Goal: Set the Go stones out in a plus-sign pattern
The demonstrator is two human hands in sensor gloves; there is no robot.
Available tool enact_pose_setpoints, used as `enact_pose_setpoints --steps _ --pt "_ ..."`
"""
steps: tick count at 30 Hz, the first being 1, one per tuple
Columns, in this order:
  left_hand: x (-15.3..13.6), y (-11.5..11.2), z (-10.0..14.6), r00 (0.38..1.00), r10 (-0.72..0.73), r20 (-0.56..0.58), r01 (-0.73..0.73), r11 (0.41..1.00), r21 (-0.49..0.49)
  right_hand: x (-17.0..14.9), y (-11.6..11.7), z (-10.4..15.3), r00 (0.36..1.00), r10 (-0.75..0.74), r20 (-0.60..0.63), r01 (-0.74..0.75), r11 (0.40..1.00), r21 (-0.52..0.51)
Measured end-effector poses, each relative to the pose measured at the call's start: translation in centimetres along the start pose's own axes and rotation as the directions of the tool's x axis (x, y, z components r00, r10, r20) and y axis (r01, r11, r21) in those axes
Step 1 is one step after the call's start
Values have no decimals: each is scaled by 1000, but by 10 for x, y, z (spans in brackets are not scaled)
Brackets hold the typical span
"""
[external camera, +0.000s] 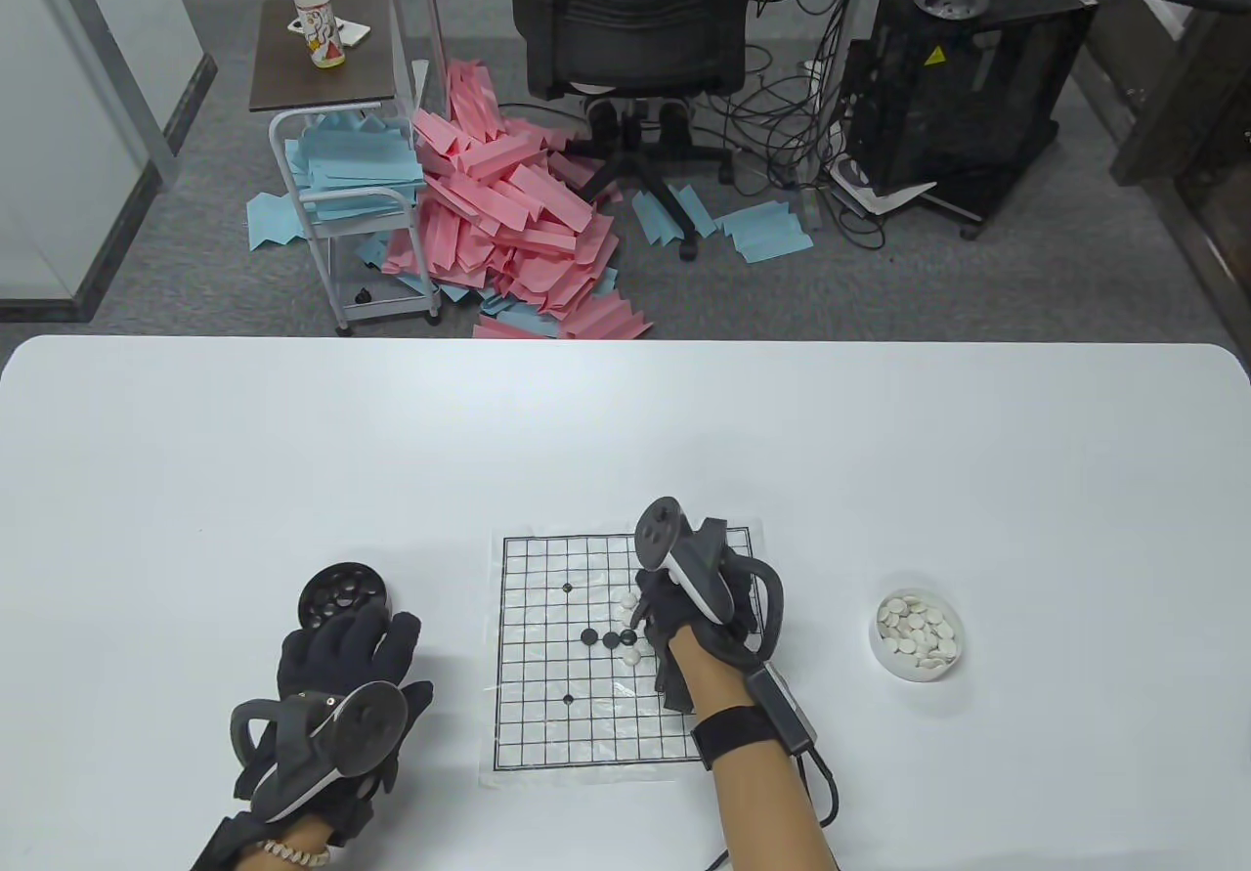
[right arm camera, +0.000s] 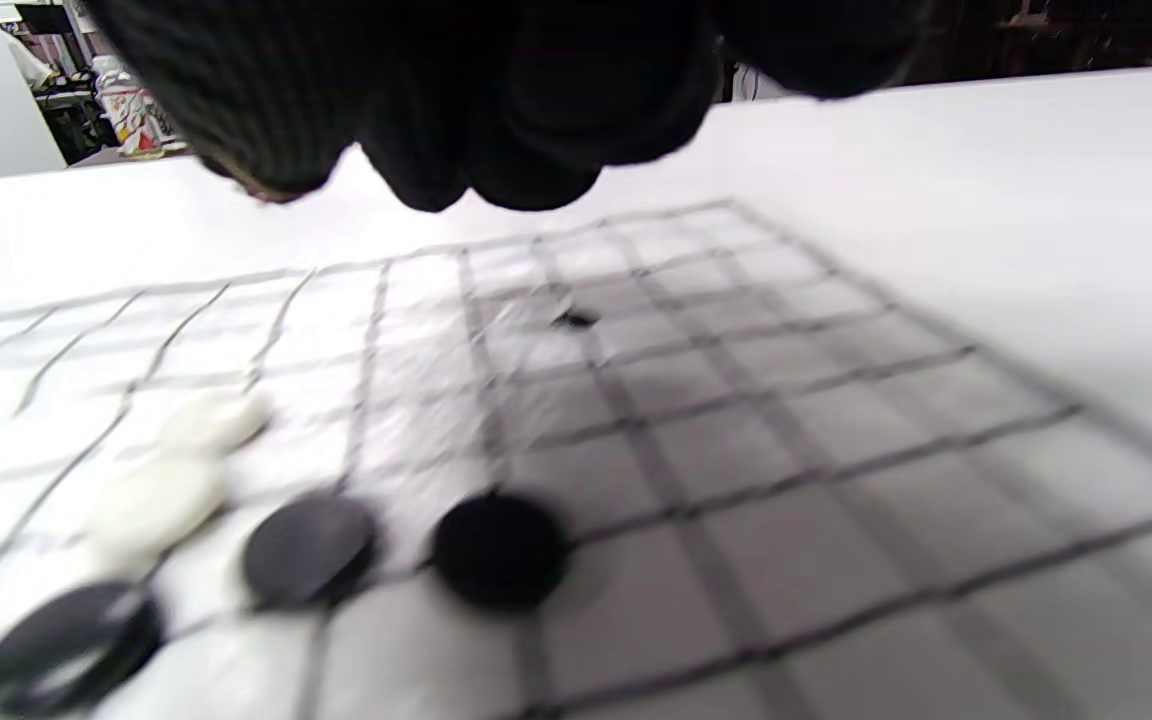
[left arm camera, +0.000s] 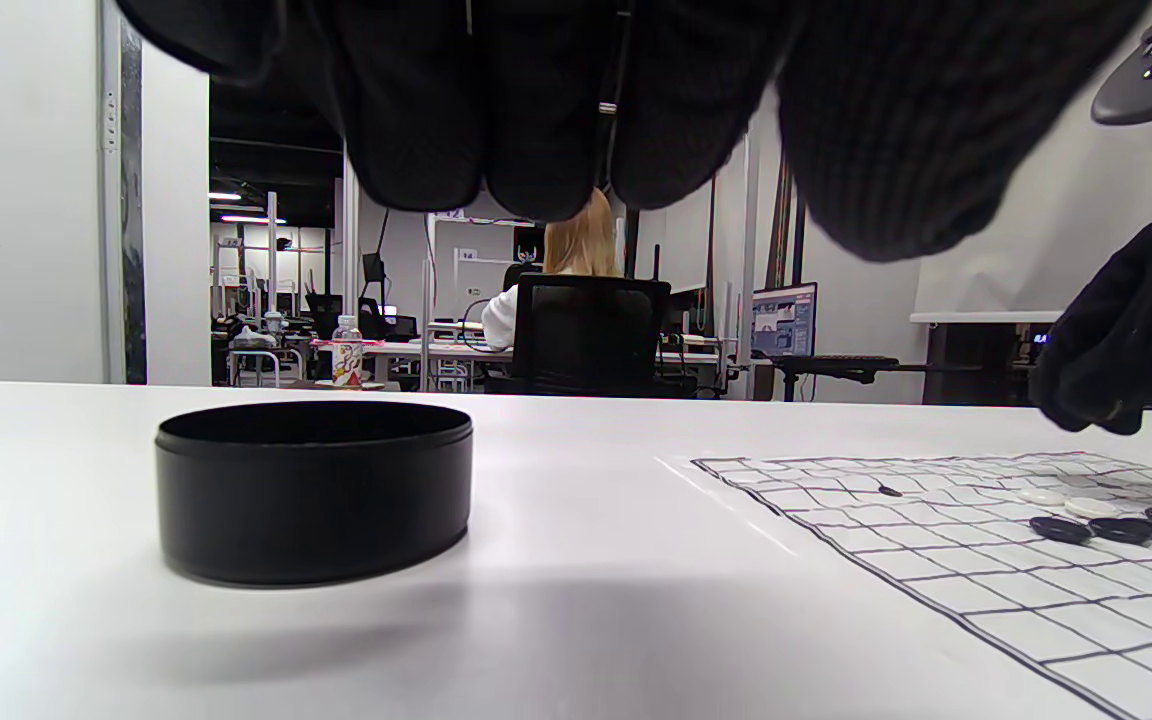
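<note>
Table view: the left hand (external camera: pixel 332 685) is laid on the tabletop (external camera: pixel 195 480), fingers spread, beside the black bowl (external camera: pixel 344 594). The right hand (external camera: pixel 674 617) is held over the grid board (external camera: pixel 547 715); its grip cannot be told. Left wrist view: black stones (left arm camera: pixel 1116 527) and white stones (left arm camera: pixel 1066 500) are seen mid-board. Right wrist view: curled fingers (right arm camera: pixel 496 120) are poised above the stones.

The right hand (external camera: pixel 684 607) hangs over the right half of the grid sheet (external camera: pixel 547 715), covering the squares there. The stones (external camera: pixel 611 638) cluster at the sheet's centre, just beside its fingertips. The left columns and the near rows of the sheet lie bare. The left hand (external camera: pixel 332 705) sits left of the sheet, just before the black pot (external camera: pixel 344 594). The white bowl (external camera: pixel 917 633) stands well apart on the right, with bare table (external camera: pixel 625 441) between it and the sheet.
</note>
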State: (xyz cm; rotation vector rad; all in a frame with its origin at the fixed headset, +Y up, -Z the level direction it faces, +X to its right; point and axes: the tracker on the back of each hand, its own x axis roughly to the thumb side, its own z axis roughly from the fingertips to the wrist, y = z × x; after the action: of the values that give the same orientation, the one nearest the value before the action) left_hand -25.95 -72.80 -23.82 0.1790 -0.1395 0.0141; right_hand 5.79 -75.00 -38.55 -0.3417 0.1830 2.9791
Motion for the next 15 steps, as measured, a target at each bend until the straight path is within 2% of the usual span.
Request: enact_pose_setpoints --steps 4,9,15 --pt "0 0 0 1000 0 1 0 1000 -1 -26 -24 0 999 23 -34 -25 998 -61" --pt "1 0 0 1000 0 1 0 1000 -1 -74 -56 2 992 55 -115 -69 990 -121" --pt "0 0 0 1000 -1 -1 1 1000 -4 -130 -74 4 972 84 -220 -111 987 -114"
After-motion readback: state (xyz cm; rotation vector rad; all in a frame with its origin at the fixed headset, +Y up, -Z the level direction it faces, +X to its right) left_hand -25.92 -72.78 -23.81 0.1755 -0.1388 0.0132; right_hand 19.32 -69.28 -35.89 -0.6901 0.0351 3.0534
